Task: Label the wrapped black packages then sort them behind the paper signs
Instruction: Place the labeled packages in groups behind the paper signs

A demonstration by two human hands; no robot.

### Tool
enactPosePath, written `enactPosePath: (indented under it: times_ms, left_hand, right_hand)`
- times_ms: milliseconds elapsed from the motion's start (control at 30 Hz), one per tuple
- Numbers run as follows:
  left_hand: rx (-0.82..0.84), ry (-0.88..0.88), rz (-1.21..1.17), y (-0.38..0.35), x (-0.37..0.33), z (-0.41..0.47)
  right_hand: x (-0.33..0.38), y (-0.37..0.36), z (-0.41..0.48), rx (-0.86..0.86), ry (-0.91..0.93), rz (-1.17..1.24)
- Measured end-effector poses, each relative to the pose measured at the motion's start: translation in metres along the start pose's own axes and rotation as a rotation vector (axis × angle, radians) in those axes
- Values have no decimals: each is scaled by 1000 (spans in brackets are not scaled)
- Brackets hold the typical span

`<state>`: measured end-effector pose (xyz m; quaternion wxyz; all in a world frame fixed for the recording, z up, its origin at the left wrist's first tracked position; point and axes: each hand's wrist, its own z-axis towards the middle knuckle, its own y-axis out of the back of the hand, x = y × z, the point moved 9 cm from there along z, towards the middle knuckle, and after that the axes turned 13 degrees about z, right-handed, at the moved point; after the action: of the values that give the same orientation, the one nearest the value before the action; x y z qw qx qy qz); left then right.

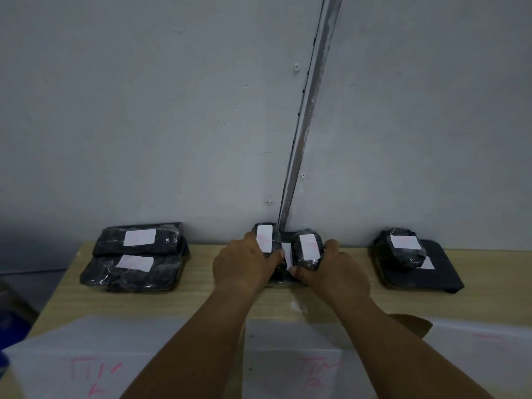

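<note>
Entry: 2 small black pkgs, white labels up for reading. Left hand [244, 263] fingers clamped round left pkg [266, 239]; right hand [334, 266] clamped round right pkg [308, 249]. Loc: far centre, atop flat pkg [287, 256], behind mid paper sign [293, 367]; prob. being sorted to that group.

The packages [129, 279] were black under glossy wrap, each label [139, 237] white with faint pink marks. The table [184, 300] was pale tan woodgrain. The signs [86, 341] were white with pink lettering. The wall [144, 110] was plain grey, its strip [312, 110] a lighter, mottled grey.
</note>
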<state>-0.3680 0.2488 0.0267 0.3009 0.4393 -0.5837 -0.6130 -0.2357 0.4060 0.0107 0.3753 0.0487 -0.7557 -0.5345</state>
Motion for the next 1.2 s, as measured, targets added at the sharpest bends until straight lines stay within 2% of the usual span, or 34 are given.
enactPosePath:
  times_ms: [167,300,433,600,967,1200]
  left_hand:
    - [53,13,32,-5,4,-1]
    - [99,5,-6,-12,8,2]
    - [107,7,1,-14,10,0]
    - [88,17,-53,-13,7,-6]
    - [129,42,-12,-10,8,-9]
    - [135,65,-1,-3,10,-17]
  right_hand:
    - [-4,-5,1,65,-7,12]
    - [-4,-1,-2,38,11,6]
    - [-2,0,-5,8,57,51]
    - [1,4,-8,13,83,-9]
    - [9,17,-16,16,100,23]
    - [26,52,-37,-68,195,60]
